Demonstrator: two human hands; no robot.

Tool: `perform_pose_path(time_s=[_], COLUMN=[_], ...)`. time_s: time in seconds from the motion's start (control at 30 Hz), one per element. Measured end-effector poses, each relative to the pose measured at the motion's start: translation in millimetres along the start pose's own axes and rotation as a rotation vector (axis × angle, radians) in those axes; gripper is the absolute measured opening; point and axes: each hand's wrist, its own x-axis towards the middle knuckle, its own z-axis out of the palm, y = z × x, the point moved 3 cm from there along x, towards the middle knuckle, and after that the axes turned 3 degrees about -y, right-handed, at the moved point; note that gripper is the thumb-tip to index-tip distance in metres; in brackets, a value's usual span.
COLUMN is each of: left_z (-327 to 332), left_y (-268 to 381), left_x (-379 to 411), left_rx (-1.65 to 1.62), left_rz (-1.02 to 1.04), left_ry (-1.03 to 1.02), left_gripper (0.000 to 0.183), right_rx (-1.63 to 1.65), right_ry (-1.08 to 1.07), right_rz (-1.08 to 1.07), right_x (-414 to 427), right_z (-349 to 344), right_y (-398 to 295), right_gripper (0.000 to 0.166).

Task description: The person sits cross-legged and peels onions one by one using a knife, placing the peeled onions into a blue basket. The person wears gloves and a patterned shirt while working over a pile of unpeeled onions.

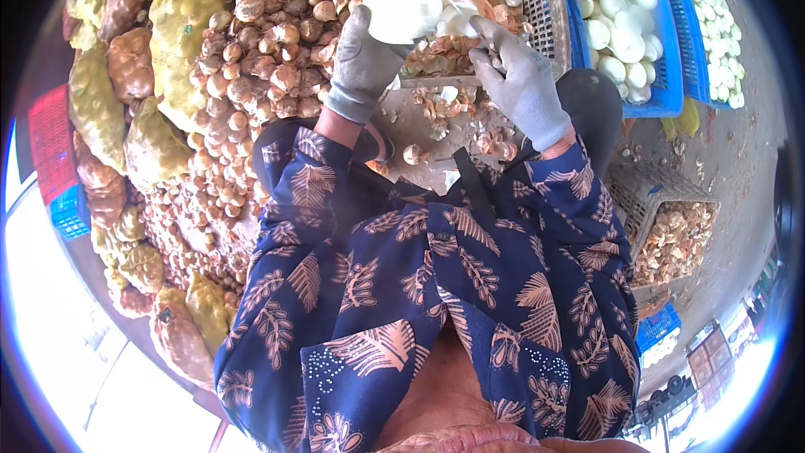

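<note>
A large peeled white onion point(405, 12) is gripped in my left hand point(365, 63), which wears a grey knit glove. A pale, thin piece of onion skin point(457, 16) hangs off the onion's right side and reaches the fingertips of my right hand point(519, 72), gloved alike. Something small and dark shows between the right thumb and fingers; I cannot tell what it is. Both hands are above the near end of a grey plastic crate point(544, 6), which holds loose onion skins point(440, 56).
Unpeeled onions point(251, 69) are heaped at my left, with filled mesh sacks point(185, 38) beyond. Blue crates point(670, 63) of peeled onions point(619, 25) stand at the right. Another crate point(648, 201) holding skins is beside me, lower right. One onion point(414, 154) lies between my feet.
</note>
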Motion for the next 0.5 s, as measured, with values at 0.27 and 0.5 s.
perform_pose_path(time_s=[0.27, 0.5], left_z=[-5.1, -5.9], left_y=[-2.6, -6.5], left_x=[-6.6, -5.5], left_rx=[0.125, -0.009], left_rz=[-0.029, -0.089], left_ry=[0.026, 0.124], left_gripper=[0.079, 0.081], right_rx=[-0.137, 0.795], right_ry=[-0.018, -0.155], right_rz=[0.0, 0.562], right_x=[-10.4, 2.7], right_z=[11.5, 3.8], right_y=[12.1, 21.6], right_gripper=[0.034, 0.036])
